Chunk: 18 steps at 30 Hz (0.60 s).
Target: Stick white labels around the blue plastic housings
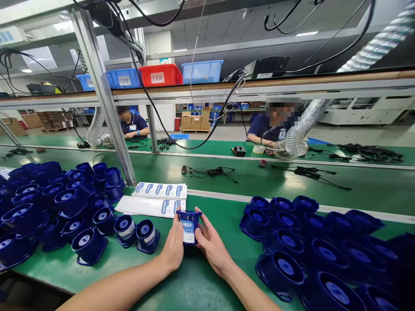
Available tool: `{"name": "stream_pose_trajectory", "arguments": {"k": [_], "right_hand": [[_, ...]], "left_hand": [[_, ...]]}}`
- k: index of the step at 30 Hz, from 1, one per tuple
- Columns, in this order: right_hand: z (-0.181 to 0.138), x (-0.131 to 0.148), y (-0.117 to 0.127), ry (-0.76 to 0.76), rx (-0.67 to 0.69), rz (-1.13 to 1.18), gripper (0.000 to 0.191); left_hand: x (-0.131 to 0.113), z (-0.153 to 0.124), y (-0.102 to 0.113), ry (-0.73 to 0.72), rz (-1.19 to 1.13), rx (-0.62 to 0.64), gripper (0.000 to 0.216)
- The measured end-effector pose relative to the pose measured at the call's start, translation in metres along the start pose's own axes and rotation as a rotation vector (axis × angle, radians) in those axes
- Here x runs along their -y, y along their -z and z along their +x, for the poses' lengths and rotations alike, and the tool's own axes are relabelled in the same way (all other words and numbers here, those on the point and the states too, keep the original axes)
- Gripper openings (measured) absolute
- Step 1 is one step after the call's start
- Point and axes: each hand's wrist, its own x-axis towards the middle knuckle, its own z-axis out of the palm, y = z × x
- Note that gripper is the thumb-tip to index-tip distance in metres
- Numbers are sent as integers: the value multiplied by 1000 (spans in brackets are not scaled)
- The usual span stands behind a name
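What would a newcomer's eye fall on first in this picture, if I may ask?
A left heap and a right heap of dark blue round parts crowd the green bench. Between them, the left hand and right hand hold one blue labelled part upright, with label sheets lying just behind it. Higher up, a red bin stands out among blue bins on the shelf.

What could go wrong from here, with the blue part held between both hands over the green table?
1. The part is held only at the fingertips of the left hand and right hand; it might slip onto the table.
2. Its label could crease or skew under that grip.
3. The left heap and right heap look alike, so it could land in the wrong one.
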Motion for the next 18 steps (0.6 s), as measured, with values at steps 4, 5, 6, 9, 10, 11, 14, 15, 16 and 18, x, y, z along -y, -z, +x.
{"name": "stream_pose_trajectory", "arguments": {"k": [4, 5, 6, 9, 10, 11, 14, 15, 16, 18], "right_hand": [[0, 0, -5, 87, -95, -89, 94], [0, -1, -4, 74, -114, -93, 94], [1, -1, -4, 52, -127, -89, 95], [3, -1, 0, -3, -134, -50, 93], [5, -1, 2, -12, -139, -35, 92], [6, 1, 4, -17, -156, -22, 90], [10, 8, 15, 30, -274, -105, 87], [10, 11, 19, 81, -312, -209, 86], [10, 13, 24, 145, -343, -355, 84], [9, 19, 32, 276, -374, -695, 80]], "left_hand": [[4, -3, 1, -49, 138, 94, 73], [4, -2, 1, -63, 155, 117, 72], [3, -1, 2, -75, 167, 141, 71], [-4, 5, 6, -92, 166, 232, 69], [-6, 7, 7, -96, 161, 274, 74], [-9, 7, 9, -99, 165, 323, 87], [-16, 3, 11, -91, 275, 386, 139], [-17, 0, 11, -97, 344, 368, 138], [-17, -4, 10, -128, 418, 358, 121], [-9, -13, 8, -290, 505, 461, 62]]}}
